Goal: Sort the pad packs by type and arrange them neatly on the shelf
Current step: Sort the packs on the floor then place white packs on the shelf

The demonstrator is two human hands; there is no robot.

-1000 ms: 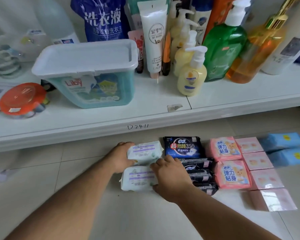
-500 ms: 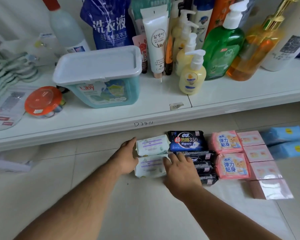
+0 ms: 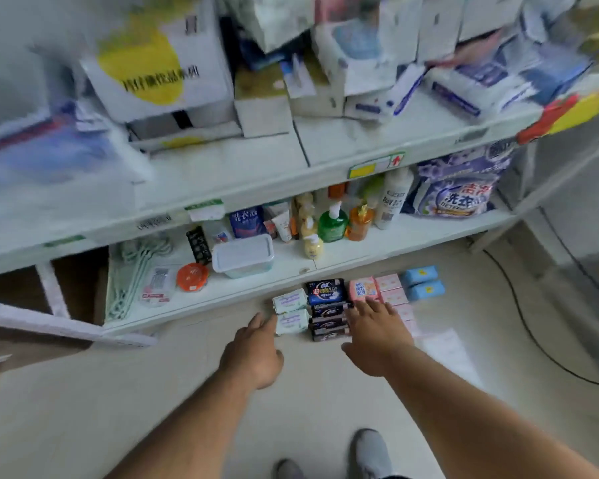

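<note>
Head view: both hands, left hand and right hand, are held open and empty over the pad packs lined up on the floor by the shelf edge, so the tidy rows could be bumped crooked.

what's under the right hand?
The right hand hangs open over the pink packs; the far ones show past its fingers. The packs beneath the palm are covered.

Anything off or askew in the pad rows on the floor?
Rows look tidy: white packs, dark packs, pink packs and blue packs grouped by type. Oddity: they lie on the floor tiles, not on the shelf. Both hands hover nearby, holding nothing.
</note>
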